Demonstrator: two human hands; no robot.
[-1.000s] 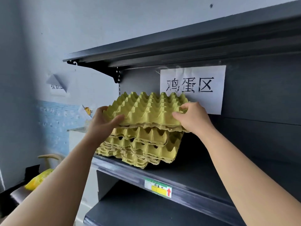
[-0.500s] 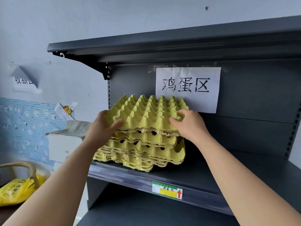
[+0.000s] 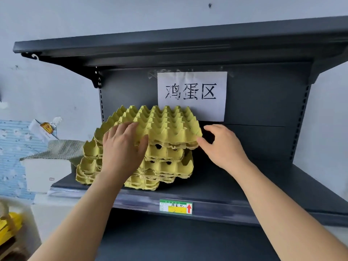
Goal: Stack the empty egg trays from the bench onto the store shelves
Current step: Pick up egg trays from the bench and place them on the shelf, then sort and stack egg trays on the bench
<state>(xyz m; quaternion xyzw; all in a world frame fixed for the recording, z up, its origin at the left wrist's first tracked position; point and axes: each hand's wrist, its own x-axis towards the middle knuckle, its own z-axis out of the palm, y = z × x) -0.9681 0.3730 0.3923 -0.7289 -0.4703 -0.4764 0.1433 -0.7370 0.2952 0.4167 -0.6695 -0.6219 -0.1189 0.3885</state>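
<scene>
A stack of yellow-green pulp egg trays (image 3: pixel 169 166) sits on the left part of the dark grey middle shelf (image 3: pixel 235 187), its layers slightly askew. The top tray (image 3: pixel 165 127) lies on the stack. My left hand (image 3: pixel 122 147) rests flat on the tray's front left, with the fingers spread over the cups and the thumb along the front edge. My right hand (image 3: pixel 224 146) hovers just off the tray's right corner. Its fingers are loosely bent and hold nothing, and the thumb tip is at the corner.
A paper sign (image 3: pixel 192 95) hangs on the shelf's back panel behind the stack. The upper shelf (image 3: pixel 169 44) overhangs the trays. A price label (image 3: pixel 176 206) marks the shelf's front edge. A white box (image 3: pixel 47 172) and a yellow bag (image 3: pixel 9 227) lie to the left.
The top tray has come down onto the stack. My right hand has let go and drawn back to the right. My left hand has moved from the tray's edge onto its top.
</scene>
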